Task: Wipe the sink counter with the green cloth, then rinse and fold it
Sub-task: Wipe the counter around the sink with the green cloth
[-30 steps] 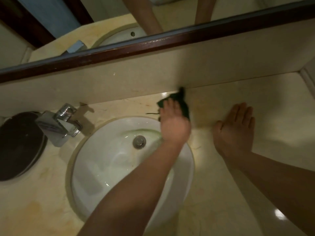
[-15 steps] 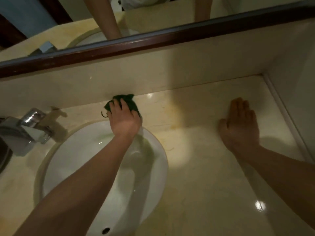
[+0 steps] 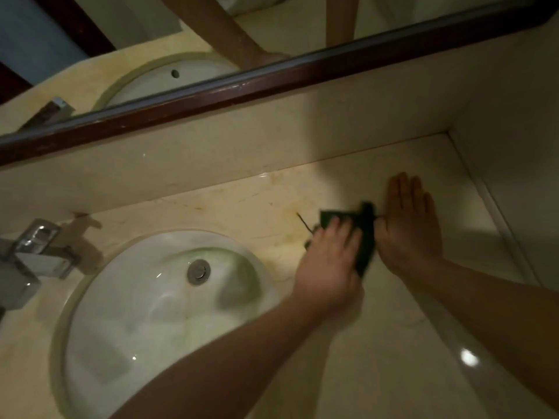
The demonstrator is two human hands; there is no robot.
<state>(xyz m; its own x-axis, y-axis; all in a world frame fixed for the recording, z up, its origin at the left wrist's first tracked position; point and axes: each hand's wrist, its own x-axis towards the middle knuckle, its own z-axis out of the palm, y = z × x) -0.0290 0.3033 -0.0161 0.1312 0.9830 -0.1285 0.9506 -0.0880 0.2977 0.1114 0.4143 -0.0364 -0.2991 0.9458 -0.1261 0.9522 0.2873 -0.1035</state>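
Observation:
My left hand (image 3: 328,261) presses the dark green cloth (image 3: 364,237) flat on the beige marble counter (image 3: 393,343), just right of the white round sink (image 3: 136,313). Most of the cloth is under my palm; its far and right edges stick out, and a thin thread trails to the left. My right hand (image 3: 408,228) lies flat with fingers spread on the counter, right beside the cloth, its thumb side touching the cloth's edge.
A chrome faucet (image 3: 36,252) stands at the left of the sink. The drain (image 3: 198,271) sits in the basin. A backsplash (image 3: 242,146) and a dark-framed mirror (image 3: 272,77) run behind. A side wall (image 3: 520,192) bounds the counter at the right.
My left hand has swept the cloth to the right, from behind the sink to next to my right hand. My right hand stays flat on the counter.

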